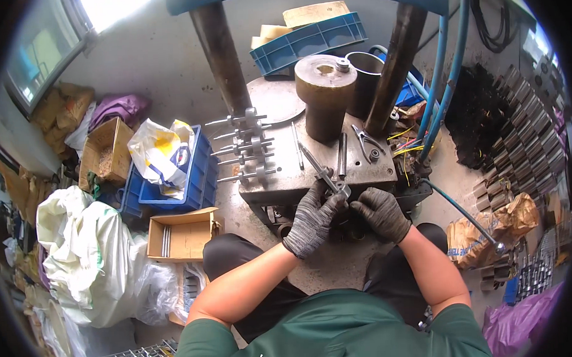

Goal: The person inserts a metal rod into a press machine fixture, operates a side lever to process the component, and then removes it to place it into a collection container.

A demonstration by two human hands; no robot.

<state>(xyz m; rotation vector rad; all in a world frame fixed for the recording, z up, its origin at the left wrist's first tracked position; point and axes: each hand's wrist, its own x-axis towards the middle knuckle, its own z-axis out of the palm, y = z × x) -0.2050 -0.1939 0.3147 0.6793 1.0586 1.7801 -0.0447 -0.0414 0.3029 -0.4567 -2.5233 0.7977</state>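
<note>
My gloved left hand [312, 221] is closed round a small metal crankshaft [342, 189], whose long shaft points up and away over the steel bench. Beside it, my gloved right hand [382, 214] is held with the fingers curled in near the crankshaft's end; whatever they may hold is hidden. Several similar crankshafts [252, 145] lie in a row along the bench's left edge. On the bench top [286, 181] are a thin rod [297, 146], a dark round bar [342, 155], pliers [361, 142] and a small ring-shaped part [374, 155].
A thick steel cylinder [325, 90] stands on the bench between two press columns [222, 60]. Blue hoses [444, 76] and loose wires run down the right. To the left sit a blue crate [199, 173], a cardboard box [196, 236] and a white sack [82, 257]. Metal tubes [517, 143] are stacked right.
</note>
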